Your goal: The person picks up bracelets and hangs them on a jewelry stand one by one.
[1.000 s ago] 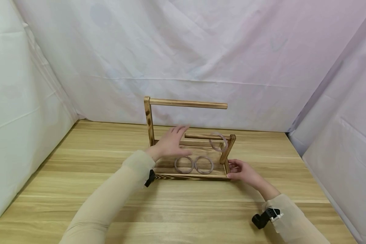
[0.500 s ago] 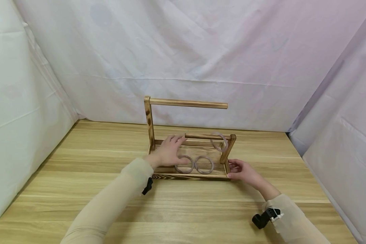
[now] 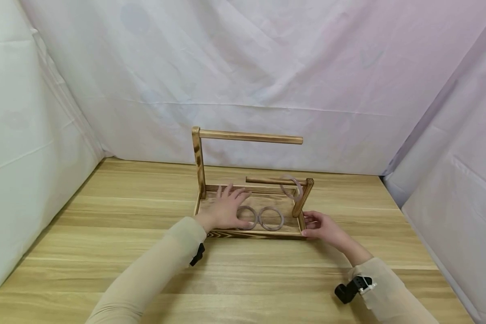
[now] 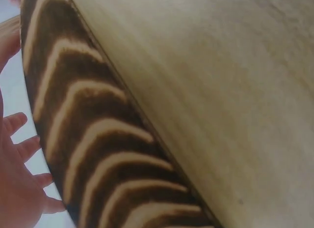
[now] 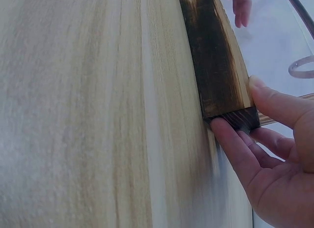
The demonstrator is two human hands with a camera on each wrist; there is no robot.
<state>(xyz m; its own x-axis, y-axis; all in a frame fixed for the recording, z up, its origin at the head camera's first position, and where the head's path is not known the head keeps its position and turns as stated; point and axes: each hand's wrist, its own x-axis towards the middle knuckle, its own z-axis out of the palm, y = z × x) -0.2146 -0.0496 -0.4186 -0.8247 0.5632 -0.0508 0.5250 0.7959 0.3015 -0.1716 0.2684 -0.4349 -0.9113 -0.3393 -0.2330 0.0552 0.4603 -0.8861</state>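
Note:
A wooden rack stands on the table, with a shallow tray (image 3: 263, 234) as its base and two horizontal rods on posts. Inside the tray two pale translucent rings lie side by side, the left ring (image 3: 249, 209) and the right ring (image 3: 271, 229). A third ring (image 3: 300, 191) hangs on the lower rod (image 3: 263, 181). My left hand (image 3: 222, 212) is low over the tray's left part, fingers spread, its thumb over the left ring's edge; whether it touches is unclear. My right hand (image 3: 326, 230) holds the tray's front right corner (image 5: 230, 107), thumb at the rim, fingers against the end.
The upper rod (image 3: 251, 137) runs above the tray from the tall left post (image 3: 198, 162). A short post (image 3: 303, 198) bears the lower rod at the right. Light curtains (image 3: 243, 67) enclose the wooden table (image 3: 243, 279) at the back and sides.
My left hand has come down from above the tray, lowering toward its front and the left ring, with its fingers spreading. The right hand stays at the corner, and the rings have not moved.

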